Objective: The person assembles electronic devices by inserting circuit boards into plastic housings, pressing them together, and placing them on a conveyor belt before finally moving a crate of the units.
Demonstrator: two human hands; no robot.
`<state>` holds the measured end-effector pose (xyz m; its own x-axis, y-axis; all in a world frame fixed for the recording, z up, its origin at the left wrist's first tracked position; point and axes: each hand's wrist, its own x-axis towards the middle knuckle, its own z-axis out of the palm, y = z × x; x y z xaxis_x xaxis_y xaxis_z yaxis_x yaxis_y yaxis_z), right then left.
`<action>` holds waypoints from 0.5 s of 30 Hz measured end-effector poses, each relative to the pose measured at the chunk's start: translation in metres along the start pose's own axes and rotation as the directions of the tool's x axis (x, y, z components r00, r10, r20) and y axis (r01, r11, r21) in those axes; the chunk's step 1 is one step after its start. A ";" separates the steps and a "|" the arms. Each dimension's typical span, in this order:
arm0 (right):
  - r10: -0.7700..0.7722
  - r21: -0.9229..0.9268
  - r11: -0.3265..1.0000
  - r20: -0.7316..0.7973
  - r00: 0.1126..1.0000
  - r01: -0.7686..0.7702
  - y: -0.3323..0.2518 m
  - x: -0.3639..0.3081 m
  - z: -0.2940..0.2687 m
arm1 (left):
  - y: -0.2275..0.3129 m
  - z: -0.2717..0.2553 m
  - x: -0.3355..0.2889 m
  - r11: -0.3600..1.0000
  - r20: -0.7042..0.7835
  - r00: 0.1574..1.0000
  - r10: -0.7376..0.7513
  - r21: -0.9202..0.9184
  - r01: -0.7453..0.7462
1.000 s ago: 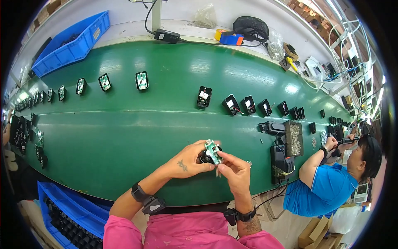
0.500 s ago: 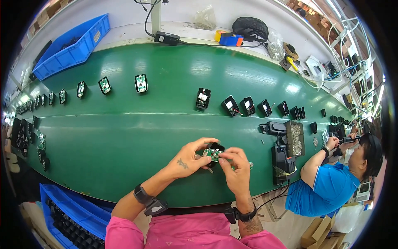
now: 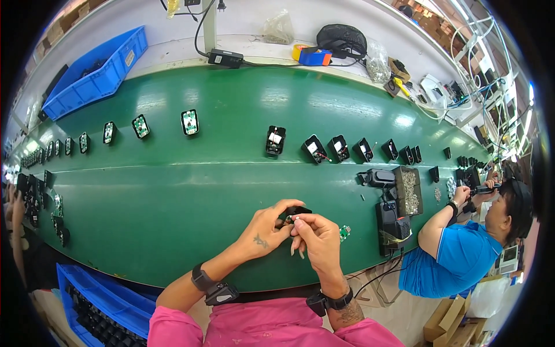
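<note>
My left hand (image 3: 269, 232) is closed around a small black plastic housing (image 3: 302, 210), held just above the green table. Against its open side, my right hand (image 3: 319, 236) pinches a small red-and-white wire end (image 3: 296, 218) between thumb and forefinger. My fingers hide most of the housing's inside, and the green board seen there earlier is out of sight. A loose green circuit board (image 3: 345, 233) lies on the table just right of my right hand.
Black housings with wires (image 3: 314, 148) stand in a row toward the right; housings with green boards (image 3: 189, 122) line the left. A tray of small metal parts (image 3: 409, 191) sits beside a black device (image 3: 394, 225). A blue bin (image 3: 95, 75) stands far left. A co-worker (image 3: 457, 248) sits at right.
The green board between my hands has gone from sight, and my right fingers now pinch a wire end at the housing. The loose board beside my right hand shows more fully.
</note>
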<state>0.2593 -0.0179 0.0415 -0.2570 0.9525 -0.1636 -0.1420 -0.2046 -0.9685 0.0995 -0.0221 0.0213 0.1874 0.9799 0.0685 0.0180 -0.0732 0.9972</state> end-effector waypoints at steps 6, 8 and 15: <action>-0.148 -0.191 0.974 -0.116 0.982 0.125 0.007 -0.002 0.002 | 0.001 0.003 -0.001 0.983 -0.118 0.985 0.128 0.148 -0.110; -0.333 -0.534 0.812 -0.092 0.939 0.235 0.008 0.001 -0.002 | 0.003 0.004 -0.001 0.978 -0.148 0.975 0.167 0.151 -0.144; -0.289 -0.676 0.675 0.126 0.949 0.295 -0.013 0.009 -0.013 | 0.003 0.000 -0.001 0.960 -0.161 0.958 0.237 0.193 -0.205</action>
<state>0.2714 -0.0035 0.0498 -0.3234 0.9346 0.1483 0.4746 0.2958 -0.8290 0.0993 -0.0235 0.0239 0.0259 0.9513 0.3073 0.1679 -0.3072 0.9367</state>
